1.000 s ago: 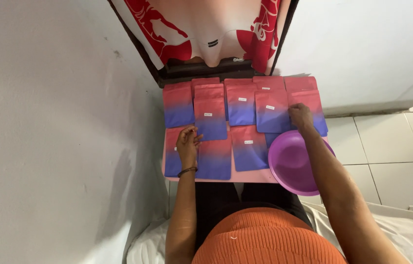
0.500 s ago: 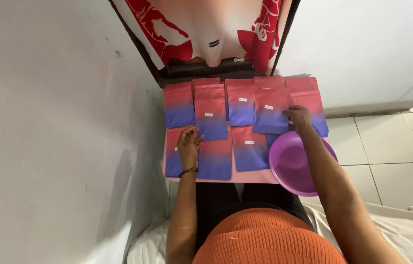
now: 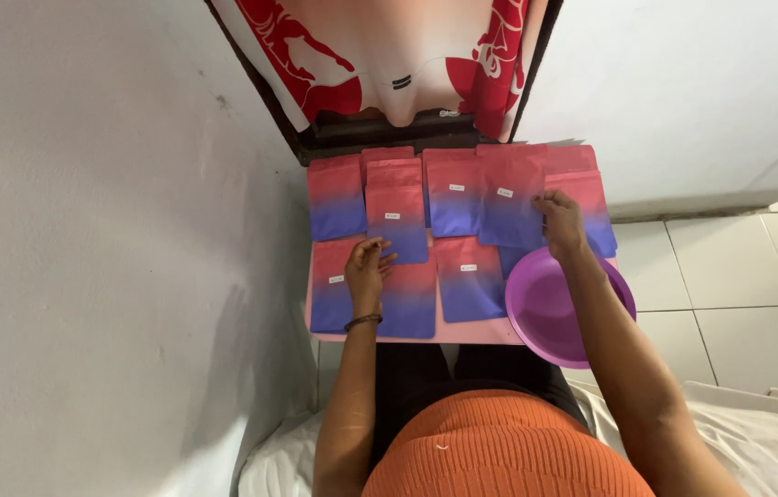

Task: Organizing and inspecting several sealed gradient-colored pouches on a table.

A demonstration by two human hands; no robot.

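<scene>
My small pink desk (image 3: 476,331) is almost covered by flat red-to-blue pouches (image 3: 468,276), laid in two overlapping rows, each with a small white label. A purple bowl (image 3: 562,313) sits on the desk's near right corner, hanging over the edge.

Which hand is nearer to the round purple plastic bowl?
Right. The right hand rests on pouches just above the round purple plastic bowl, its forearm crossing over it; the left hand lies further left, apart.
</scene>
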